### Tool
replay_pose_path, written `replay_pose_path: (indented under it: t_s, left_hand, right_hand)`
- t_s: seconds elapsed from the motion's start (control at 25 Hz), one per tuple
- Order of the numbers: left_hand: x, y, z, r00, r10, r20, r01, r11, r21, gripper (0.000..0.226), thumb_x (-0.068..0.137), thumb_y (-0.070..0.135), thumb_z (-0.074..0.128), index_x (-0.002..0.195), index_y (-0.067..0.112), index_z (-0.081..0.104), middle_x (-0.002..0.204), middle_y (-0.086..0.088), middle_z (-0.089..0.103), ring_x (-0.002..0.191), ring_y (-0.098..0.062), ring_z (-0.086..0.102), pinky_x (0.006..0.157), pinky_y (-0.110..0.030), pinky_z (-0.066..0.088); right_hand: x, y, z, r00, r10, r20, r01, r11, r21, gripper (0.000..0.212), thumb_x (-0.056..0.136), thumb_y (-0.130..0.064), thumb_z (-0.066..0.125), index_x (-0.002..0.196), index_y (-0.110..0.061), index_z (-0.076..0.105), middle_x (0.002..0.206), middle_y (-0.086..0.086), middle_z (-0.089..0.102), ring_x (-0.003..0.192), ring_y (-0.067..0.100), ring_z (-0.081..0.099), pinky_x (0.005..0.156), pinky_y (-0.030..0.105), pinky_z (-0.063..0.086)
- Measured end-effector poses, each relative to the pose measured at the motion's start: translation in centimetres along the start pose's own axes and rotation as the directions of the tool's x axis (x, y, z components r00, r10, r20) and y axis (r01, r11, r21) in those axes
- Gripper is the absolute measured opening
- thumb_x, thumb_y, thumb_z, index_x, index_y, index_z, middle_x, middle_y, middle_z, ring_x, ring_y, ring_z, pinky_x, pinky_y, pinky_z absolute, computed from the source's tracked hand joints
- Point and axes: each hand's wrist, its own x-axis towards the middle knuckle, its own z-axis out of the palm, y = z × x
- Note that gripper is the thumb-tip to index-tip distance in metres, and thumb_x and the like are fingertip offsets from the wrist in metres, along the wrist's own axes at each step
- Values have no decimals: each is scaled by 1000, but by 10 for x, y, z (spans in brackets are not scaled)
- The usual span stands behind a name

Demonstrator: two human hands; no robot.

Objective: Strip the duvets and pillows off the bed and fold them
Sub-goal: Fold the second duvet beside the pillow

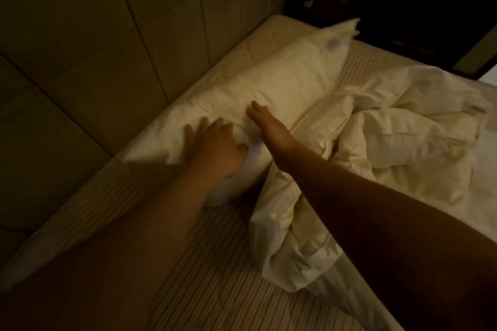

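Two open hands (215, 142) (269, 129) — on pillow (269, 83)

Bed with a bare beige ribbed-stripe mattress (204, 285) runs along a padded, panelled headboard wall. One long cream fabric pillow (271, 83) lies directly on the mattress at the head end, parallel to the wall, one pointed corner sticking up at the far end. A crumpled cream-white duvet (390, 137) is heaped on the mattress just beside the pillow, touching its near edge and trailing toward the camera.
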Motion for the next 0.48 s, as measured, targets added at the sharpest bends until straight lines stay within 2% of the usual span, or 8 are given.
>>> replay_pose_path:
  t_s: [0.04,0.12,0.2,0.28,0.36,0.4,0.48]
  left_hand:
    - [10,-9,-8,997,-81,11,80,996,28,70,90,60,30,151,26,23,161,0,16,148,-28,7,117,-56,0]
    - [16,-14,-18,987,-161,-6,160,986,-44,71,91,58,31,153,25,16,161,-2,13,148,-30,1,117,-58,0]
    - [9,-2,-19,992,-118,-40,109,976,-187,68,91,54,36,151,24,23,158,-4,24,146,-31,11,117,-55,13]
    - [-4,23,-7,1000,-26,3,26,958,-285,64,90,55,38,146,25,32,151,-7,36,139,-33,26,112,-50,27]
    - [-17,54,17,992,48,116,-6,941,-337,66,87,62,37,143,27,37,148,-7,41,134,-36,35,108,-48,34]
    - [-22,66,31,980,65,186,8,932,-363,69,85,64,38,144,28,36,148,-7,41,133,-37,37,107,-48,35]
    - [-32,90,59,948,90,307,34,925,-379,75,82,69,41,145,29,35,149,-7,38,133,-36,36,106,-49,36]
  right_hand:
    - [6,-1,9,999,-38,21,39,998,-40,54,98,-44,49,148,-27,37,157,-4,29,143,14,29,114,28,24]
    - [5,7,19,996,-78,-44,67,975,-210,52,98,-45,48,147,-27,40,153,-2,37,139,16,36,115,33,28]
    - [-7,20,8,979,-108,-172,21,896,-443,54,97,-43,49,146,-24,40,149,1,44,133,19,44,109,32,33]
    - [-30,40,-21,936,-165,-312,-48,817,-575,52,94,-37,53,142,-20,45,144,5,50,129,22,48,108,34,36]
    - [-58,65,-66,850,-255,-460,-111,768,-630,53,89,-34,59,137,-15,50,139,9,51,129,27,46,110,41,36]
    - [-72,77,-87,792,-289,-537,-190,720,-667,58,85,-36,61,137,-14,48,140,11,48,131,30,43,111,45,33]
    - [-103,101,-135,655,-221,-722,-486,609,-627,82,80,-45,65,146,-12,30,152,18,29,141,37,24,116,50,20]
